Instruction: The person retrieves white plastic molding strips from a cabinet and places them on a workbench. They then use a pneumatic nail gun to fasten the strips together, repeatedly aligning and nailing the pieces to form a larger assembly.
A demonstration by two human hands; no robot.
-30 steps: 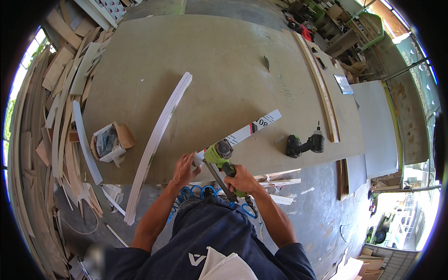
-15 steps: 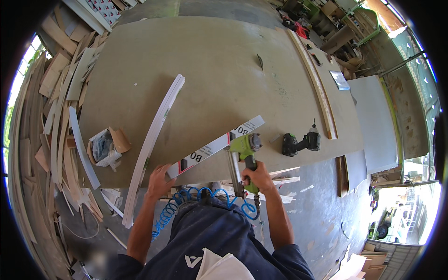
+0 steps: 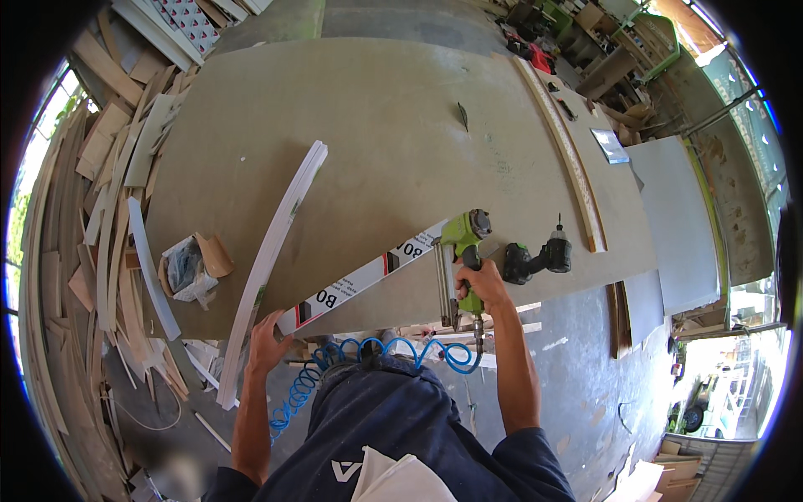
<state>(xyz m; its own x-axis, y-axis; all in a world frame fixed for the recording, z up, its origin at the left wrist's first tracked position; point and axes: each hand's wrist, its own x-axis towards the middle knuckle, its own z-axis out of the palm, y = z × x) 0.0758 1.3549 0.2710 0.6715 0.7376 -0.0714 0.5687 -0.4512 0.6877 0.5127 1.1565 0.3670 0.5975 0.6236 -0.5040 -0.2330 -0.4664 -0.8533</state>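
My right hand (image 3: 483,286) is wrapped round the handle of a green and black nail gun (image 3: 462,234). Its head rests over the far right end of a white printed strip (image 3: 364,280), hiding that tip. At the strip's near left end, my left hand (image 3: 266,341) grips it by the table's front edge. From the base of the nail gun a blue coiled air hose (image 3: 418,351) runs left past my waist. The strip lies slantwise on a large brown tabletop (image 3: 385,125).
A bundle of long white strips (image 3: 272,251) lies left of my left hand, overhanging the edge. Beyond it sits an open cardboard box (image 3: 188,266) holding plastic. A cordless drill (image 3: 544,253) lies right of the nail gun. Stacked offcuts (image 3: 92,226) line the left side.
The nail gun has moved right and away from me, toward the strip's far end. My left hand and the strip have shifted left and slightly nearer me.
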